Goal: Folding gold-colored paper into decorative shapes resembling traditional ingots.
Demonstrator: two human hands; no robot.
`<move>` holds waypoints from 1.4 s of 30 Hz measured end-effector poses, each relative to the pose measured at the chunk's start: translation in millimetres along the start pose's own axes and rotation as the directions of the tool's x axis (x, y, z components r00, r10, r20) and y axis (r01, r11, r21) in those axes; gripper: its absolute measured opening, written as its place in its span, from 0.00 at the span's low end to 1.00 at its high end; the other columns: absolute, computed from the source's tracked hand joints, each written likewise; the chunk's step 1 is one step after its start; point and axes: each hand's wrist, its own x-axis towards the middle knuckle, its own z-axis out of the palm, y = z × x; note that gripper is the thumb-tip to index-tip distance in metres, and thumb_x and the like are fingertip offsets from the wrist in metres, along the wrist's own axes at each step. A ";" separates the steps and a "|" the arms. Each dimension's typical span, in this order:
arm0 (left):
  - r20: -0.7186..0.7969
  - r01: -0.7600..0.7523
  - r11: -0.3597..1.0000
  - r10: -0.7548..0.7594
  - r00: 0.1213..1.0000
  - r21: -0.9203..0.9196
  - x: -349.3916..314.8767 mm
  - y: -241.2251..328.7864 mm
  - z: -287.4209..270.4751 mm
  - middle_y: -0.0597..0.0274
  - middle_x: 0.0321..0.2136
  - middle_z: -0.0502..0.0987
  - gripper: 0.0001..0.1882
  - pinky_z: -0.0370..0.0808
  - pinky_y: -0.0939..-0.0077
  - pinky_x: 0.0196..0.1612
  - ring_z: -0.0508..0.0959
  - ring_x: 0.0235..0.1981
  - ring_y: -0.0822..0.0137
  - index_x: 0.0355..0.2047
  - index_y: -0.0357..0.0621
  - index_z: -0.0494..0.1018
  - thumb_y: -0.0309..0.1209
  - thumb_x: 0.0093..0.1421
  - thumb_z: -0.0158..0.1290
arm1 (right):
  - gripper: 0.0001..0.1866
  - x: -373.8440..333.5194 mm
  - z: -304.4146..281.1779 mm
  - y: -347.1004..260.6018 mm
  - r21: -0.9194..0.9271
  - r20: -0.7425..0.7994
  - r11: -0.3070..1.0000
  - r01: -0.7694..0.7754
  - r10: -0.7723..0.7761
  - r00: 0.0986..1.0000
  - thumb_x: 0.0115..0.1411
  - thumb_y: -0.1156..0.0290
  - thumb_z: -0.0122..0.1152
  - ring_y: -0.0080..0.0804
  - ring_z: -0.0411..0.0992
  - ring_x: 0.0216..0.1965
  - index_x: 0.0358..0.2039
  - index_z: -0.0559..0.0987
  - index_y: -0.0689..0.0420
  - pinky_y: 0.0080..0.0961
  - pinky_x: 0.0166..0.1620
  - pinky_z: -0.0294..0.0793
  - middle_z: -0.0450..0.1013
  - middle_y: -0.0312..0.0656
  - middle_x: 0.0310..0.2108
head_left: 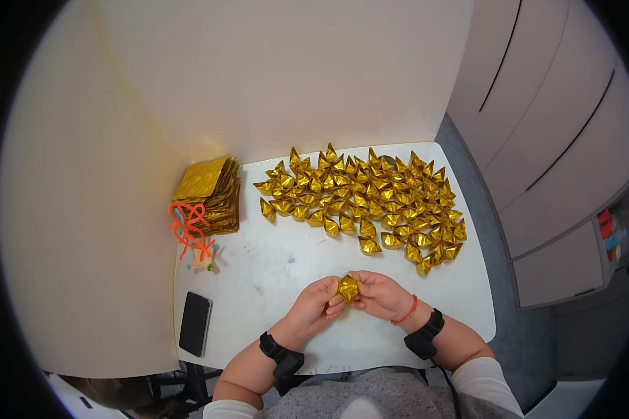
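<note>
Between my two hands, above the near part of the white table (258, 279), is a folded gold foil paper ingot (349, 288). My left hand (316, 302) pinches its left side with the fingertips. On its right side, the fingers of my right hand (381, 295) are closed round the edge; some fingertips are hidden behind the foil. Beyond my hands, many finished-looking gold paper ingots (370, 202) of the same boat shape lie crowded over the far middle and right of the table.
At the far left stands a stack of flat gold foil sheets (201, 180). Orange pipe cleaners (189, 230) and a small beige trinket (203, 261) lie before it. A black phone (196, 324) rests near the left edge. Walls rise at the table's left and back; pale cabinets (545, 140) stand right.
</note>
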 end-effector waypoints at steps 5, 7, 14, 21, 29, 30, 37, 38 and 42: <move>0.029 0.005 1.000 -0.004 1.000 -0.006 3.2 0.9 -2.3 0.68 0.22 0.67 0.13 0.63 0.81 0.23 0.65 0.19 0.75 0.37 0.42 0.69 0.36 0.77 0.42 | 0.14 -0.4 4.8 0.6 0.016 -0.081 1.000 -0.010 0.011 0.997 0.73 0.65 0.55 0.23 0.68 0.44 0.55 0.76 0.57 0.25 0.49 0.67 0.73 0.34 0.48; 0.005 -0.016 1.000 0.016 1.000 0.015 4.8 1.0 -3.8 0.68 0.22 0.67 0.13 0.63 0.81 0.23 0.65 0.19 0.75 0.37 0.42 0.69 0.36 0.77 0.42 | 0.14 -0.3 4.5 -0.1 0.030 -0.111 0.999 -0.022 0.025 0.994 0.73 0.65 0.54 0.24 0.69 0.47 0.55 0.75 0.57 0.26 0.50 0.67 0.73 0.35 0.49; -0.032 -0.048 0.997 0.050 0.998 0.056 2.5 -1.0 5.0 0.66 0.22 0.68 0.14 0.64 0.80 0.22 0.65 0.18 0.73 0.39 0.45 0.68 0.40 0.77 0.41 | 0.16 0.8 -13.1 5.6 -0.005 -0.004 0.999 0.044 -0.044 0.999 0.73 0.63 0.54 0.30 0.71 0.54 0.54 0.76 0.58 0.30 0.55 0.68 0.74 0.39 0.53; 0.005 -0.013 0.999 0.013 1.000 -0.042 -0.1 -1.0 2.8 0.67 0.20 0.67 0.15 0.63 0.80 0.21 0.64 0.17 0.74 0.36 0.46 0.66 0.41 0.77 0.41 | 0.15 1.7 -3.0 7.3 0.031 -0.059 0.999 0.032 -0.030 0.998 0.72 0.65 0.56 0.33 0.71 0.57 0.54 0.75 0.59 0.35 0.61 0.67 0.74 0.40 0.54; 0.060 0.024 0.997 -0.020 0.998 -0.071 -0.3 -0.8 1.8 0.70 0.17 0.64 0.15 0.61 0.83 0.19 0.62 0.15 0.77 0.34 0.46 0.66 0.40 0.77 0.41 | 0.16 1.5 -4.7 6.0 0.041 0.020 0.999 -0.002 0.001 1.000 0.71 0.66 0.57 0.35 0.69 0.59 0.54 0.74 0.59 0.39 0.66 0.63 0.73 0.41 0.55; 0.060 0.023 0.997 -0.019 0.998 -0.071 -0.1 -1.6 2.4 0.70 0.17 0.64 0.15 0.61 0.83 0.19 0.62 0.15 0.77 0.34 0.46 0.66 0.40 0.77 0.41 | 0.16 1.8 -5.4 6.4 0.039 -0.004 0.999 -0.002 0.003 1.000 0.71 0.66 0.57 0.35 0.69 0.59 0.55 0.74 0.60 0.39 0.66 0.63 0.73 0.41 0.55; -0.079 -0.096 0.995 0.097 0.992 0.022 2.0 -5.3 9.5 0.67 0.20 0.68 0.15 0.64 0.81 0.22 0.65 0.16 0.75 0.35 0.45 0.68 0.41 0.77 0.42 | 0.18 2.5 -11.7 8.5 -0.059 -0.015 0.998 0.017 -0.017 1.000 0.73 0.63 0.53 0.36 0.71 0.58 0.57 0.74 0.61 0.38 0.63 0.65 0.74 0.43 0.53; -0.068 -0.106 0.994 0.108 0.992 0.033 2.0 -5.4 10.0 0.66 0.21 0.69 0.15 0.64 0.81 0.23 0.66 0.18 0.74 0.36 0.45 0.68 0.41 0.77 0.43 | 0.18 2.4 -11.6 9.1 -0.068 -0.018 0.997 0.024 -0.026 1.000 0.73 0.63 0.53 0.36 0.71 0.57 0.57 0.74 0.61 0.37 0.62 0.65 0.75 0.43 0.53; -0.055 -0.095 0.995 0.097 0.994 0.040 1.8 -8.3 7.4 0.67 0.21 0.68 0.15 0.64 0.80 0.23 0.65 0.18 0.74 0.35 0.44 0.68 0.40 0.77 0.42 | 0.18 2.3 0.6 5.6 -0.063 -0.038 0.996 0.066 -0.068 0.997 0.74 0.63 0.52 0.34 0.72 0.54 0.57 0.74 0.62 0.34 0.60 0.66 0.75 0.43 0.52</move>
